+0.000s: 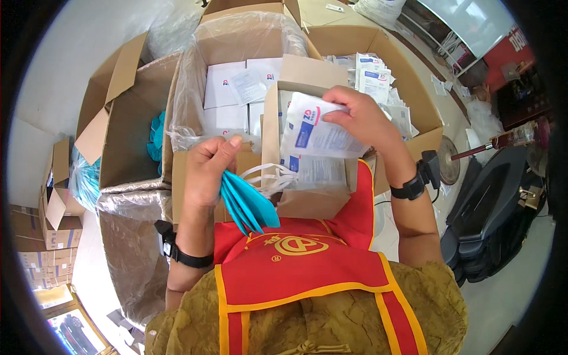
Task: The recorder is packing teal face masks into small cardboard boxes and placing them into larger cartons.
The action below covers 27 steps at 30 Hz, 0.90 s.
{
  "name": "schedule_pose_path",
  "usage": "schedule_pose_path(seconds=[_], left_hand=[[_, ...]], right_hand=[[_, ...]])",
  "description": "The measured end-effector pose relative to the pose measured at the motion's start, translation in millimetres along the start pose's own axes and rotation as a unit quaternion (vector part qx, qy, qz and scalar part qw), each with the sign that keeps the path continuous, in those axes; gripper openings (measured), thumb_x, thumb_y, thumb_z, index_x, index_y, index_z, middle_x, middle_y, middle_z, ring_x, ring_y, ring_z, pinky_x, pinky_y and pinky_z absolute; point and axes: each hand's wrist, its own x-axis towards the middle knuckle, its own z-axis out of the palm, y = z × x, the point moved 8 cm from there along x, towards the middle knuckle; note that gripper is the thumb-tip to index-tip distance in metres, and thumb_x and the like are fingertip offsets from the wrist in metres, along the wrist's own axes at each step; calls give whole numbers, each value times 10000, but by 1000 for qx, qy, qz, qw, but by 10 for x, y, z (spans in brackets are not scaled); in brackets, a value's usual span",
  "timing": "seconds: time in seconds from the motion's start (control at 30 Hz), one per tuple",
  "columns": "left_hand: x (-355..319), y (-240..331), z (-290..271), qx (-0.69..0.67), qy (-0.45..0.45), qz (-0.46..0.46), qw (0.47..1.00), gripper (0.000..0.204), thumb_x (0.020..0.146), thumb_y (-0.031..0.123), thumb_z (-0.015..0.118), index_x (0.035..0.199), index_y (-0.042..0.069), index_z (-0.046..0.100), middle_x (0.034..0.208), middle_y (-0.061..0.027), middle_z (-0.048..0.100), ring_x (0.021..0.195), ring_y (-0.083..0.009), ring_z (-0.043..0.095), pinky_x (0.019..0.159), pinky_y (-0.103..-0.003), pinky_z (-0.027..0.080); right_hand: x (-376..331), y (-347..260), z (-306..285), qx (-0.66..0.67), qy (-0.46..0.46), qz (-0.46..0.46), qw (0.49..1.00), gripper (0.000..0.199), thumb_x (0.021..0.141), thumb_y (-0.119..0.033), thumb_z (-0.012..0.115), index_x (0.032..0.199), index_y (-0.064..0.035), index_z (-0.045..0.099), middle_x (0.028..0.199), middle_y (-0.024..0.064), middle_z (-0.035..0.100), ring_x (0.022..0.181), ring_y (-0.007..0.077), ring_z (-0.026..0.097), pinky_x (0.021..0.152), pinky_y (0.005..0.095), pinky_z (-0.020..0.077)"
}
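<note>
In my left hand (210,165) is a small stack of teal folded face masks (251,204), pinched near one end. Their white ear loops (273,178) trail to the right over the edge of an open cardboard box (313,204). My right hand (358,115) grips the upper right corner of a flat white packet (305,130) with blue and red print, held above that box. Below it, inside the box, another printed packet (322,171) shows.
Behind stands a plastic-lined carton (236,44) with white boxes and a clear packet. At right, a large carton (426,118) holds many white packets (376,80). The left carton (133,136) contains teal items (155,139). A black chair (488,204) stands at far right.
</note>
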Motion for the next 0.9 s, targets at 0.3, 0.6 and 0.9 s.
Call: schedule_pose_path(seconds=[0.3,0.6,0.9], left_hand=[[58,-177,265,188,-58,48,979,289,814,185,695,617,47,535,561,34,486,540,-42,421,484,-226,342],[194,-281,692,203,-97,105,969,161,820,175,688,853,21,654,702,30,574,622,-51,474,547,-217,386],[37,-253,936,78,-141,4,987,139,858,146,642,778,34,628,650,47,553,594,-43,468,528,-203,365]], right_hand=[[-150,585,582,-100,-48,-13,994,186,756,-64,676,925,-30,608,877,95,626,841,252,600,763,325,470],[-362,-150,362,-5,-27,-26,999,123,781,-87,669,836,-31,574,758,103,585,682,243,568,634,318,446],[-463,-594,334,-80,-16,-84,993,109,783,-146,594,792,-55,535,739,120,554,730,323,570,623,425,436]])
